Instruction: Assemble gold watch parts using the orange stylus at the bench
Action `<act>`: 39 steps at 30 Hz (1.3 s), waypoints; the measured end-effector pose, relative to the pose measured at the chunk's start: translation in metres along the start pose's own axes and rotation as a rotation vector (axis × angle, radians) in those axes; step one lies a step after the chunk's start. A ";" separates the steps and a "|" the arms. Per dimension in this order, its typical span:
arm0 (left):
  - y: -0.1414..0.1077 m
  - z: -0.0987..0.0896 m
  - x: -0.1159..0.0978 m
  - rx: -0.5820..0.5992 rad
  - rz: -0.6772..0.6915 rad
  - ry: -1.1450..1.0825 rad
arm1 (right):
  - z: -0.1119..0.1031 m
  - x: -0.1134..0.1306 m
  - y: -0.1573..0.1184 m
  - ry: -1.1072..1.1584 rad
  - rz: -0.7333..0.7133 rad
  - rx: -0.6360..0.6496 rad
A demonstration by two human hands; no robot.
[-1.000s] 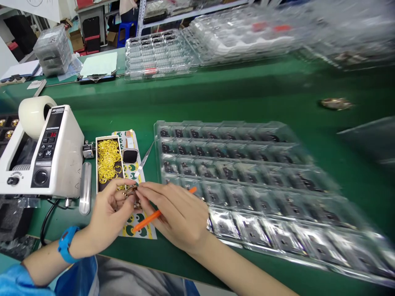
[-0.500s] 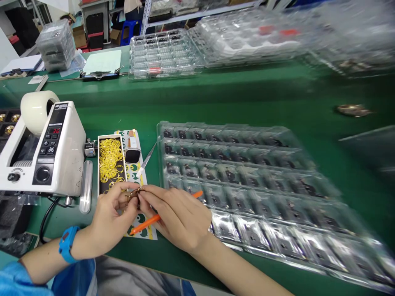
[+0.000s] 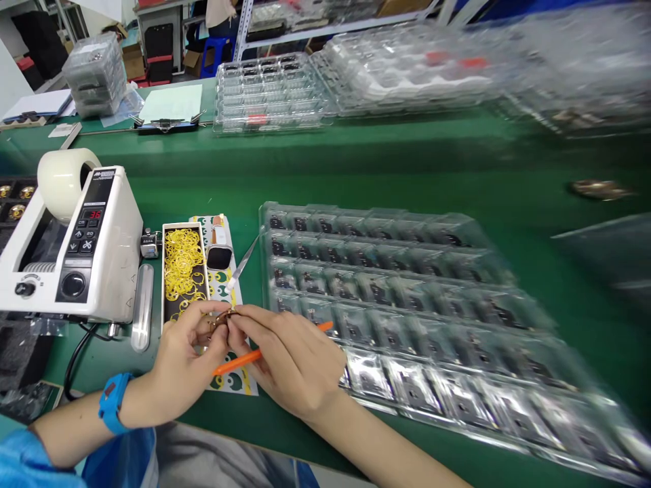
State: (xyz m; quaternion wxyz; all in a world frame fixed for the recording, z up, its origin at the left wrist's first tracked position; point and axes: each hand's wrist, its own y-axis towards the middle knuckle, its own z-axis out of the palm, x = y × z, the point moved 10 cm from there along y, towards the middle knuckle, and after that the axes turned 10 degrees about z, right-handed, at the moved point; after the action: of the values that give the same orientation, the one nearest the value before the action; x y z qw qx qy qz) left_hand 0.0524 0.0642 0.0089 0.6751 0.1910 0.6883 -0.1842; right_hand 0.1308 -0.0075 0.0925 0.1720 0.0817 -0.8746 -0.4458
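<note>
Two hands are meeting above the near side of the green benchtop (image 3: 432, 179), and room is looking tight! Far left, the white tape dispenser (image 3: 114, 251) is walling off that flank. Beside it, a slim transparent dish (image 3: 143, 308) is taking up the strip of green. The left hand (image 3: 183, 352) is pinching a small brownish metal part (image 3: 222, 318) between thumb and forefinger, just off the near end of the box of yellow rings (image 3: 182, 225). A patterned sheet (image 3: 218, 286) is lying beneath, with a pointed metal tool (image 3: 243, 263) slanting toward the tray. The right hand (image 3: 295, 359) is touching that same part, fingers pressed together, an orange stick (image 3: 237, 362) running through its grip. Rightward, the compartmented tray (image 3: 263, 264) is crowding in, blocking low moves! Beyond its far edge, a broad green band is stretching back to the stacked plastic trays (image 3: 269, 95). Far right, a blurred metallic piece (image 3: 600, 190) is sitting near a transparent sheet (image 3: 610, 244).
</note>
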 end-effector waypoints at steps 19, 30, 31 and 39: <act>0.013 -0.007 -0.001 -0.086 -0.030 -0.231 | 0.002 -0.004 0.001 0.140 0.082 0.057; 0.014 -0.006 -0.008 0.056 -0.049 -0.234 | 0.016 -0.029 0.009 0.595 0.289 0.327; 0.014 -0.004 -0.010 0.071 -0.042 -0.214 | 0.019 -0.026 0.008 0.616 0.265 0.363; 0.012 -0.001 -0.010 0.113 -0.068 -0.105 | 0.030 -0.016 -0.002 0.618 0.255 0.484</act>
State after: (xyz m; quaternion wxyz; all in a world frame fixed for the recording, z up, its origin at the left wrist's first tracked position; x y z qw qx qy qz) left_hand 0.0580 0.0747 0.0193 0.6918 0.1954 0.6466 -0.2554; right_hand 0.1343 0.0185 0.0711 0.4560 0.1409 -0.8646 -0.1570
